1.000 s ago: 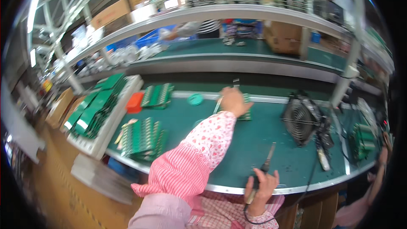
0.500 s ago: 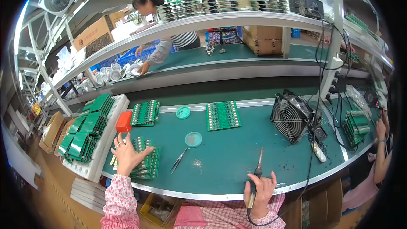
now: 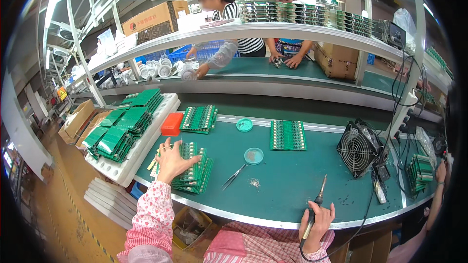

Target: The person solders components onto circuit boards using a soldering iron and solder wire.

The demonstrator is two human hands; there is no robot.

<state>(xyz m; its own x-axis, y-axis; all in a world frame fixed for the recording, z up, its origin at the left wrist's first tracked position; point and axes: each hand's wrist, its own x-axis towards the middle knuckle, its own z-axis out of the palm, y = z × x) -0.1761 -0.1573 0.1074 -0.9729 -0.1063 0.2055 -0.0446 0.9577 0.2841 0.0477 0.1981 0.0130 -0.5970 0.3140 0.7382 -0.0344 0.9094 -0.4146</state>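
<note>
My left hand is open, its fingers spread over the left edge of a stack of green circuit boards. Whether the fingertips touch the boards, I cannot tell. My right hand is wrapped round the handle of a soldering iron, whose bare tip points up and away above the green bench top. Between the hands lie metal tweezers, a round green dish with small bits inside, and a little heap of bits.
Behind sit a red box, another board stack, a green lid and a board panel. A black fan stands right, beside hanging cables. More boards fill a white foam tray. Two people work across the bench.
The whole view has swung left, so the bench appears farther right. A second person's hands now show across the bench. My hands keep much the same poses, the right still round the soldering iron.
</note>
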